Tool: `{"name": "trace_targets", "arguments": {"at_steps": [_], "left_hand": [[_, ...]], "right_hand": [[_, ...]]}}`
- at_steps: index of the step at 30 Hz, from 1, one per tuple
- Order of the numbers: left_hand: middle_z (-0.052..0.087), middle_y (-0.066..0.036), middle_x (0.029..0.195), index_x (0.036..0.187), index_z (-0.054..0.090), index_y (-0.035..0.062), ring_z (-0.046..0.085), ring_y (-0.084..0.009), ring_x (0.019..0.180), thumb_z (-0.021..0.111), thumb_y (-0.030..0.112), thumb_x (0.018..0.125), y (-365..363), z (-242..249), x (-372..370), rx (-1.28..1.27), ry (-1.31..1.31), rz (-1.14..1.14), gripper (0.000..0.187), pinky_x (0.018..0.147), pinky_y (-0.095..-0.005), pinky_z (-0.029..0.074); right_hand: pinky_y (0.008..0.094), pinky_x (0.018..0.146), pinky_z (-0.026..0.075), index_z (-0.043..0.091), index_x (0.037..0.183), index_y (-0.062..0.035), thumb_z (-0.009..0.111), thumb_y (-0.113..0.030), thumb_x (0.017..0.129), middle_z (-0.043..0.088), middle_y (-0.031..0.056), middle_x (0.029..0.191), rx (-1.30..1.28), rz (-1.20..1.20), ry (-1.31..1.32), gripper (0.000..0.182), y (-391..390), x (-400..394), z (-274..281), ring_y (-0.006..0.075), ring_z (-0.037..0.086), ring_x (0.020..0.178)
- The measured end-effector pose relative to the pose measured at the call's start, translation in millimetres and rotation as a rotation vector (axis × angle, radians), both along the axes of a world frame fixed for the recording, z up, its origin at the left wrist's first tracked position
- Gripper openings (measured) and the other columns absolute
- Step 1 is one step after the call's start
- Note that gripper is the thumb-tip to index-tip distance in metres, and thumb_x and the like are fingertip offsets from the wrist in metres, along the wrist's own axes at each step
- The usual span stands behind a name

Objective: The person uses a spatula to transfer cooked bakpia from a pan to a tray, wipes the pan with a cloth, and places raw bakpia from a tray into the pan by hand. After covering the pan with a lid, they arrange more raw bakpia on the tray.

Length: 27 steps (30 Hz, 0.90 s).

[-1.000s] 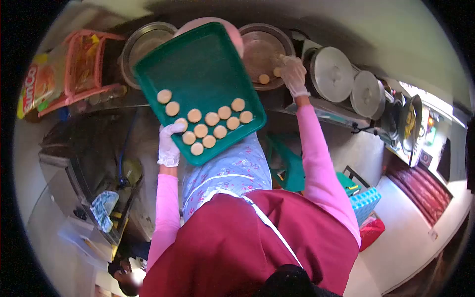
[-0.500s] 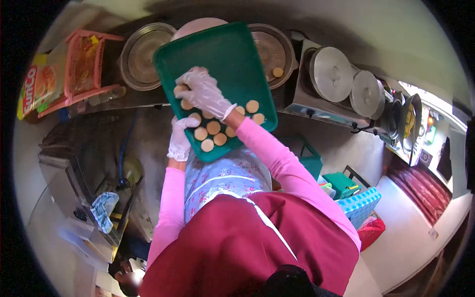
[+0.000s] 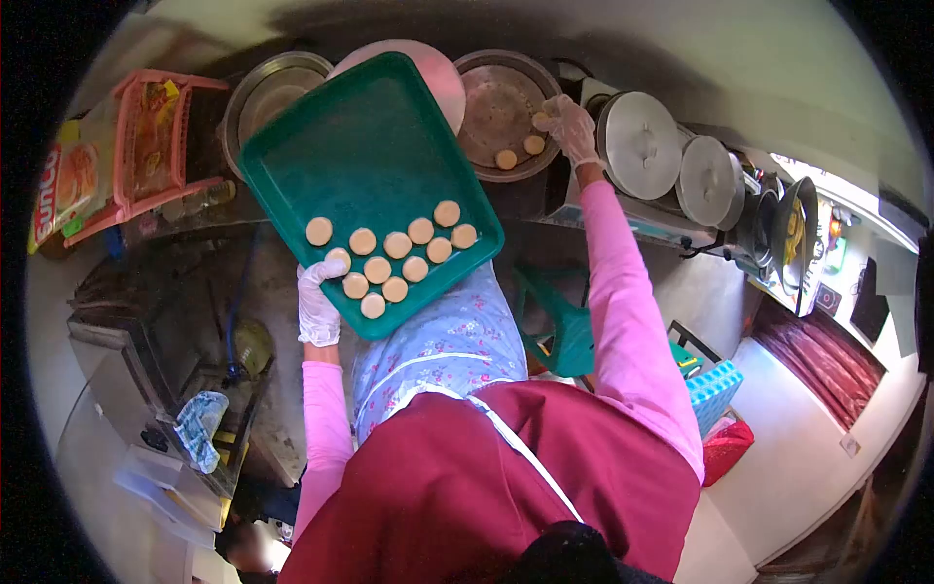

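The left arm is bent upward, and its gloved left hand (image 3: 319, 304) grips the tray (image 3: 336, 146) at its lower left edge, thumb over the rim beside a disc. The right arm reaches forward nearly straight; the gloved right hand (image 3: 572, 128) pinches a disc (image 3: 541, 121) at the right edge of the right pan (image 3: 494, 105). Two more discs (image 3: 506, 160) lie inside that pan. The tray, tilted sideways in view, carries thirteen discs (image 3: 397, 244), gathered in its lower half. It hides parts of the left pan (image 3: 275, 92) and a pink round thing (image 3: 428, 76). The glove blurs the right fingers, and whether the pinched disc touches the pan cannot be told.
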<state>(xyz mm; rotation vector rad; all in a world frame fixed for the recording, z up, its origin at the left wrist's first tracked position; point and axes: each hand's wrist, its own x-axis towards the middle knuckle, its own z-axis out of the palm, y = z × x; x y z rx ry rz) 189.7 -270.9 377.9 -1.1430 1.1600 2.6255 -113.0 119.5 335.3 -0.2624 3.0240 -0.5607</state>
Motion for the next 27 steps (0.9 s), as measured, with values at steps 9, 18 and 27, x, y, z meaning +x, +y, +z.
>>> {"name": "trace_targets", "arguments": {"at_steps": [9, 18, 27], "left_hand": [[0.064, -0.011, 0.112, 0.123, 0.056, 0.0015, 0.066, -0.026, 0.101, 0.067, 0.007, 0.069, 7.9, 16.5, -12.1, 0.03, 0.065, 0.004, 0.056, 0.091, -0.0382, 0.055], [0.066, -0.009, 0.107, 0.118, 0.059, 0.0009, 0.066, -0.0225, 0.095, 0.068, 0.011, 0.069, 14.3, 21.2, -30.9, -0.027, 0.089, -0.036, 0.051, 0.087, -0.0349, 0.055], [0.067, -0.011, 0.111, 0.117, 0.06, 0.0006, 0.067, -0.0254, 0.099, 0.066, 0.008, 0.07, 12.2, 5.1, -35.1, 0.001, 0.139, -0.078, 0.048, 0.092, -0.0384, 0.055]], "right_hand": [[0.0437, 0.081, 0.053, 0.071, 0.1, -0.0153, 0.071, -0.031, 0.08, 0.069, 0.0092, 0.099, 0.334, 0.38, 0.213, 0.026, 17.8, -15.7, -24.0, 0.0325, 0.063, 0.099], [0.0412, 0.066, 0.053, 0.066, 0.11, -0.008, 0.057, -0.012, 0.087, 0.061, 0.0129, 0.088, -0.164, 0.741, 0.102, 0.024, -136.8, 110.8, 80.0, 0.0298, 0.061, 0.086], [0.0435, 0.073, 0.053, 0.069, 0.096, -0.0079, 0.077, -0.01, 0.065, 0.063, 0.0124, 0.089, 0.068, 0.703, -0.167, 0.031, -154.8, 148.5, 70.7, 0.0321, 0.061, 0.092]]}}
